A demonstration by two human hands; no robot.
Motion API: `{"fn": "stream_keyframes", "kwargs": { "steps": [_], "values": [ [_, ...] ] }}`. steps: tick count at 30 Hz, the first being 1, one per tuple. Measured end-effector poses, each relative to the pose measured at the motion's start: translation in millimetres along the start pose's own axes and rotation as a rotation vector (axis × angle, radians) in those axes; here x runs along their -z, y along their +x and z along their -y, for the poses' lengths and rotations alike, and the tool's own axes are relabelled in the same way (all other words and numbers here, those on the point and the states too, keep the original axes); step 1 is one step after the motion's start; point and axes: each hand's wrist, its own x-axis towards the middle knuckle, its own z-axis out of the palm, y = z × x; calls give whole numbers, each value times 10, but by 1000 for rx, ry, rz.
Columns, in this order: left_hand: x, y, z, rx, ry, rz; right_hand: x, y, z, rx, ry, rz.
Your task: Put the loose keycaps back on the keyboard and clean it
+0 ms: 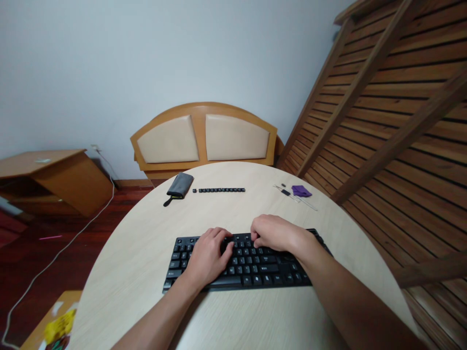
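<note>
A black keyboard (233, 280) lies flat across the table in front of me. My left hand (209, 255) rests over its left half, thumb and fingers apart, palm down, holding nothing visible. At the upper right part of the keyboard, my right hand (272, 232) is closed, thumb and fingers pinched near the top rows. Whatever sits between those fingertips is hidden. Beyond the keyboard, several black keycaps (222, 190) stand in a straight row, with a single keycap (194, 190) just left of them.
A grey pouch (180, 185) with a strap lies at the back left of the round table (134, 257). Thin metal tools (308, 203), small dark pieces (285, 192) and a purple cloth (301, 190) lie at the back right. Wooden slats (394, 107) lean on the right.
</note>
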Motion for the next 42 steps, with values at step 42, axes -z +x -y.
{"fn": "stream_keyframes", "kwargs": {
  "steps": [42],
  "values": [
    [85, 10, 132, 65, 139, 9, -117, 120, 6, 146, 69, -139]
  ]
}}
